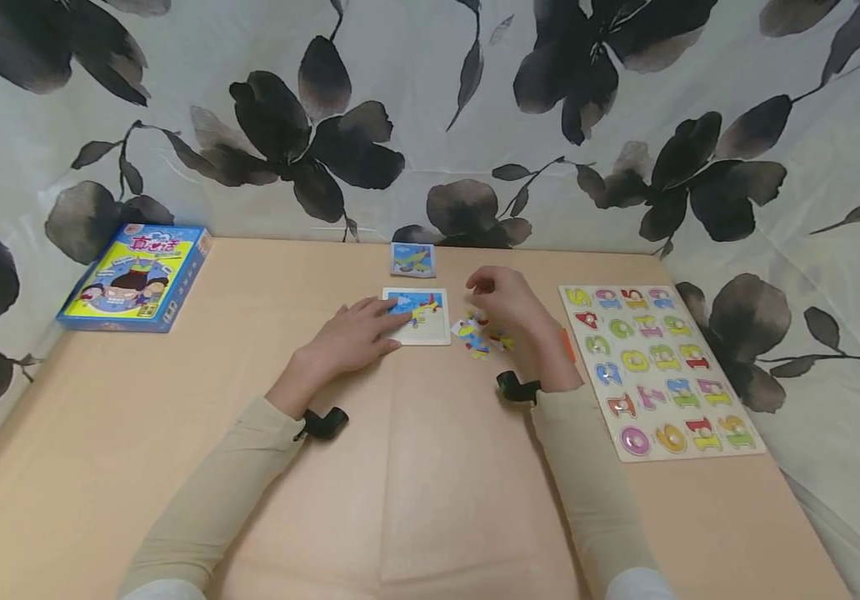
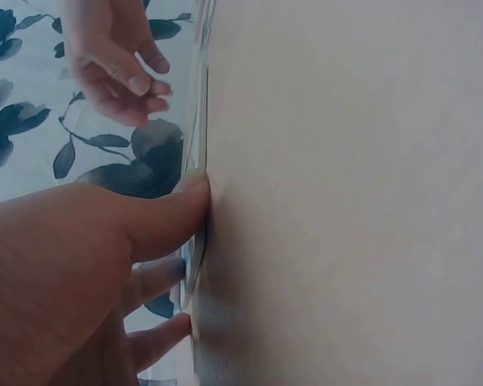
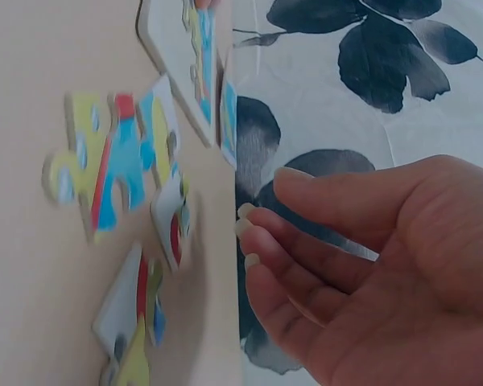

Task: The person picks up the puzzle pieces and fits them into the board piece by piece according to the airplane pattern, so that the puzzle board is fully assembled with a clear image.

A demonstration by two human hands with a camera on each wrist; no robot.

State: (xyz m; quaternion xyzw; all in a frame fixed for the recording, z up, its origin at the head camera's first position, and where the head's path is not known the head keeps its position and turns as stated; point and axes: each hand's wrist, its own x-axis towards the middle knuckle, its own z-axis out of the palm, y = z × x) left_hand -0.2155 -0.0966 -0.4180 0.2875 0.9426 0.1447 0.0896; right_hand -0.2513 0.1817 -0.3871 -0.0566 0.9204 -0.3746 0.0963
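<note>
My left hand (image 1: 355,333) rests on the left part of a white-framed jigsaw board (image 1: 430,333) with a blue picture and a few yellow and red parts. In the left wrist view the board shows nearly edge-on, with the thumb (image 2: 173,215) at its edge. My right hand (image 1: 508,300) hovers beyond a small heap of jigsaw pieces (image 1: 471,337), its fingers loosely bent. Nothing shows between thumb and fingers in the right wrist view, where several coloured pieces (image 3: 125,173) lie beside the hand.
Behind the board lies a small picture puzzle (image 1: 412,260). A blue and yellow box (image 1: 133,279) stands at the back left of the table (image 1: 310,517). On the right lies a white board with colourful characters (image 1: 655,367), an orange strip (image 1: 568,344) near its left edge.
</note>
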